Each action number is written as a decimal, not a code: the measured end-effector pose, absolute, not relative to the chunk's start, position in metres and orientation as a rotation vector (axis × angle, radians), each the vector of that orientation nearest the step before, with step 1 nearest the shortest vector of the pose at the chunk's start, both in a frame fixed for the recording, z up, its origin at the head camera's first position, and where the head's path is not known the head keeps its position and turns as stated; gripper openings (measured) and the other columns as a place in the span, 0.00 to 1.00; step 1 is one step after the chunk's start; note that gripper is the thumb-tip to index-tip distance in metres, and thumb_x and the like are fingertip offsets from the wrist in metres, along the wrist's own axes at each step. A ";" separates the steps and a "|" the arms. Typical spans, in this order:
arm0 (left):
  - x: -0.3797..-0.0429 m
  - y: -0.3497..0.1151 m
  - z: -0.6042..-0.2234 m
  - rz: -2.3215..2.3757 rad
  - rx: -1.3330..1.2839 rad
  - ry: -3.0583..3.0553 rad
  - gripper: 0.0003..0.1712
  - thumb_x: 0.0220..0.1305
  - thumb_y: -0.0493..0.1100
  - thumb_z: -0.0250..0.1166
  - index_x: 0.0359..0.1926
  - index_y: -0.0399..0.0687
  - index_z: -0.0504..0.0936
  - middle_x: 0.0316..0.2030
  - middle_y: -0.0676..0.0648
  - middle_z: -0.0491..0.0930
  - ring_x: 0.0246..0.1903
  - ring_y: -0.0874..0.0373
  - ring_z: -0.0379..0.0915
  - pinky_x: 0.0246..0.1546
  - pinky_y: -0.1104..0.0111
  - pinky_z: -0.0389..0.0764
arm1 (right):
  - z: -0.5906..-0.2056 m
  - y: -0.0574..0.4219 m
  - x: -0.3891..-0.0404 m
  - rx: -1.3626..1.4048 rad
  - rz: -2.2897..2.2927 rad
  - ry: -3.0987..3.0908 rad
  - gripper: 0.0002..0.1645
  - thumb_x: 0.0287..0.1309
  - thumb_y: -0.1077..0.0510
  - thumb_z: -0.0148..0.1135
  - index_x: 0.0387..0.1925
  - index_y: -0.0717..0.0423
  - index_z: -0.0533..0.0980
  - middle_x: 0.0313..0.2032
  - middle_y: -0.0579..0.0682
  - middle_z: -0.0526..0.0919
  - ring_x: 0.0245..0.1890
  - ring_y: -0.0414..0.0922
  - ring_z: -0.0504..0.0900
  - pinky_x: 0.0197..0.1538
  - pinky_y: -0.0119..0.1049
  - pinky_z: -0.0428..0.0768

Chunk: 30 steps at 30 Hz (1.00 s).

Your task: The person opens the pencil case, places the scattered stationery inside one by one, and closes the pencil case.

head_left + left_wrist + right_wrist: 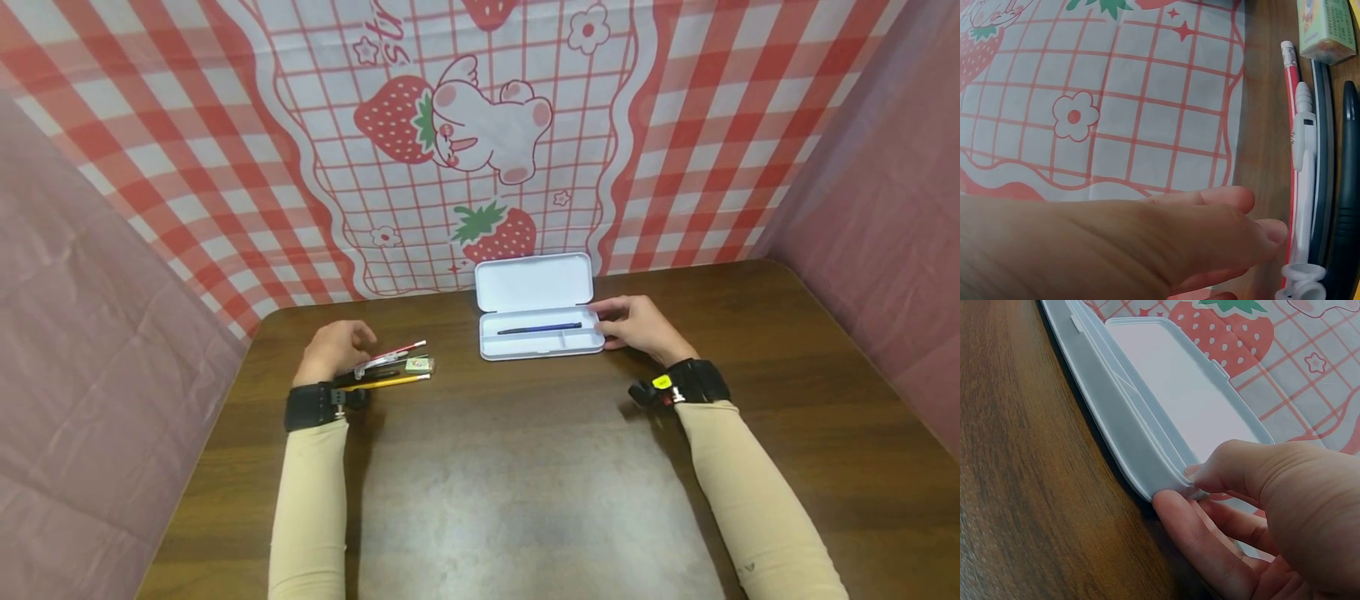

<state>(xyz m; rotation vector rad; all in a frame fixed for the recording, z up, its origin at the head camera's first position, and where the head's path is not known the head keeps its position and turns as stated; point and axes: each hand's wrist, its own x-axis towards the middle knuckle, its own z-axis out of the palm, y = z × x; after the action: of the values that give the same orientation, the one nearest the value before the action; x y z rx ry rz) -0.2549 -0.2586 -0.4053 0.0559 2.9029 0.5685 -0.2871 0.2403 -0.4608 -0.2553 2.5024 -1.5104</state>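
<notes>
A white pencil case (491,347) lies with its lid (534,282) raised against the cloth. Inside the long compartment is a dark blue pen (540,329). My right hand (641,327) grips the case's right end, thumb over the rim and fingers along the outer wall. To the left, my left hand (335,348) hovers beside a group of stationery with nothing in its fingers. The group holds a red pencil (1291,75), a white compass (1305,181), a black pen (1349,162), a yellow pencil (397,382) and a boxed eraser (1327,28).
Behind the brown wooden table (510,467) hangs a red-and-white checked cloth (720,150) with strawberry prints, close to the case lid. Pink fabric (97,375) hangs along the left side and more on the right.
</notes>
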 end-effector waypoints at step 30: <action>-0.261 -0.254 -0.420 0.525 0.013 2.879 0.08 0.62 0.36 0.64 0.41 0.47 0.85 0.42 0.39 0.83 0.43 0.45 0.76 0.41 0.53 0.76 | -0.459 0.240 -0.287 -0.225 -1.515 2.504 0.26 0.61 0.62 0.66 0.61 0.59 0.77 0.58 0.66 0.75 0.38 0.52 0.81 0.33 0.32 0.88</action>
<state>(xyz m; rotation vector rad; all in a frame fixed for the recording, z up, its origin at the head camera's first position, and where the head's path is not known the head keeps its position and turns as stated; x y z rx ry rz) -0.2610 -0.2536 -0.4201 0.0130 2.8791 0.5253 -0.2869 0.2399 -0.4589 -0.2253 2.5038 -1.5148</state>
